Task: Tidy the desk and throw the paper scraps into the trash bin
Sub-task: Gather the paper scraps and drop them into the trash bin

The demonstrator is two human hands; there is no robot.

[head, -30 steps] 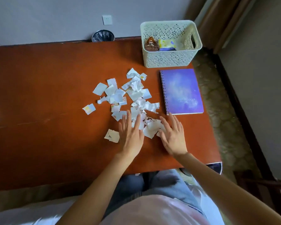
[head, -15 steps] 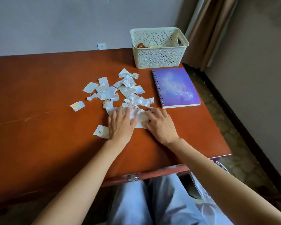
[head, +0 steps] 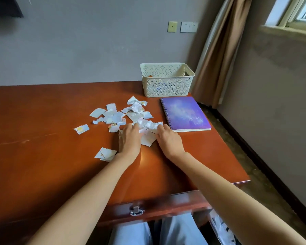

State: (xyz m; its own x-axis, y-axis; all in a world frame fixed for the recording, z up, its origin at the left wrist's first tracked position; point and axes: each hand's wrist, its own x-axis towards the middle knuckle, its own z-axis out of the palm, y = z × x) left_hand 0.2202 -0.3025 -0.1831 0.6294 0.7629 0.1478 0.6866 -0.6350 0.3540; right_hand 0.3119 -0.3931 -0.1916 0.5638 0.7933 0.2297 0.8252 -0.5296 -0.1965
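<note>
Several torn white paper scraps [head: 113, 117] lie scattered on the middle of the red-brown desk [head: 42, 147]. My left hand [head: 130, 140] and my right hand [head: 169, 140] rest palm down on the desk on either side of a crumpled heap of scraps [head: 148, 127], fingertips pressed against it. One scrap [head: 81, 129] lies apart to the left, and a small stack [head: 105, 153] sits beside my left wrist. No trash bin is in view.
A cream openwork basket [head: 166, 85] stands at the desk's back right, with a purple spiral notebook [head: 185, 114] in front of it. A drawer handle [head: 136, 210] sits under the front edge. A curtain [head: 217, 59] hangs at the right wall. A plastic bag [head: 219, 228] is by my right knee.
My hands slid forward and closer together, bunching scraps into a crumpled heap between the fingertips. My view lifted, so the bin behind the desk dropped out of sight.
</note>
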